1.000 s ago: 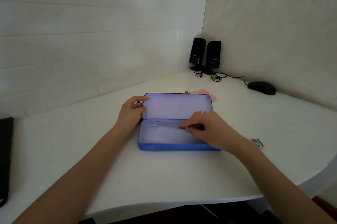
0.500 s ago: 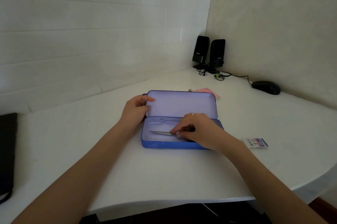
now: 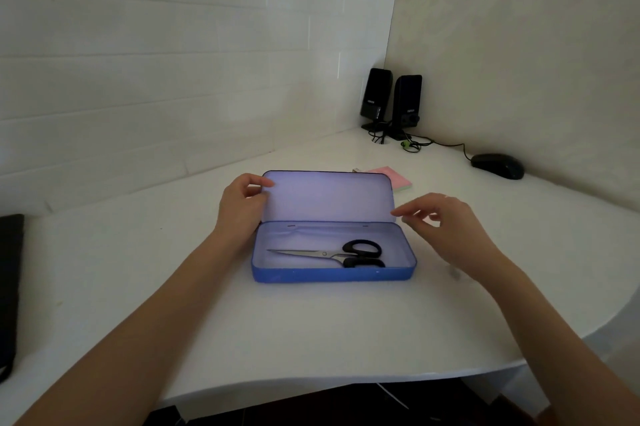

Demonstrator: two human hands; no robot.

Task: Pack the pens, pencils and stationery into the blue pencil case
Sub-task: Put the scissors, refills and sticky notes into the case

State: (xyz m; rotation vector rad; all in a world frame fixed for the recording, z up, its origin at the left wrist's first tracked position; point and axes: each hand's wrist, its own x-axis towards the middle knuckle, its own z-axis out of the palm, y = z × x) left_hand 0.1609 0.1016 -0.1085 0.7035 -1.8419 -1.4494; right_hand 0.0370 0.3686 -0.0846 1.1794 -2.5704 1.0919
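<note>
The blue pencil case lies open in the middle of the white desk, its lid standing upright. Black-handled scissors lie flat inside the tray, blades pointing left. My left hand grips the left edge of the upright lid. My right hand hovers just right of the case, fingers apart and holding nothing. A pink sticky-note pad lies behind the lid, partly hidden by it.
Two black speakers with tangled cables stand in the far corner. A black mouse sits at the back right. A dark flat object lies at the left edge. The desk's curved front edge runs close below.
My right hand laid the scissors in the tray, let go and lifted out to the right. The left hand stayed on the lid.
</note>
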